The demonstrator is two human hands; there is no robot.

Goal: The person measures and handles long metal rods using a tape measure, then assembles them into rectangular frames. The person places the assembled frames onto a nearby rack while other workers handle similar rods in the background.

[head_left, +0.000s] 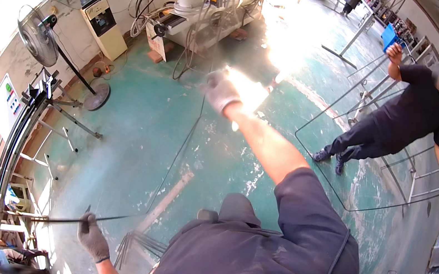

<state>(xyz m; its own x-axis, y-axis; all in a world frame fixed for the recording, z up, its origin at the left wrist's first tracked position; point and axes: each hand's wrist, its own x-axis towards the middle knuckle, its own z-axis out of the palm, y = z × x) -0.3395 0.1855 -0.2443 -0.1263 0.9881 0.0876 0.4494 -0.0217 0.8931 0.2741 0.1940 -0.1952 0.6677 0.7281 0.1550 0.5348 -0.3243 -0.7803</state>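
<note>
My left hand (93,238), in a grey work glove, is closed around a thin dark bent metal rod (174,160) at the lower left. From that hand the rod runs right, bends, and rises past my raised right hand (221,92). This gloved hand is closed at the upper middle, where the rod meets it; glare blurs its fingers. At the right, a person (411,110) in dark clothes holds another bent rod frame (330,189), one hand raised and the other low.
A standing fan (39,39), a cream cabinet with a water bottle (103,25) and a machine (206,31) line the far left. A curved black rack (11,158) stands at left. Several loose rods (140,243) lie on the floor beside me. Metal frames (371,96) stand behind the person.
</note>
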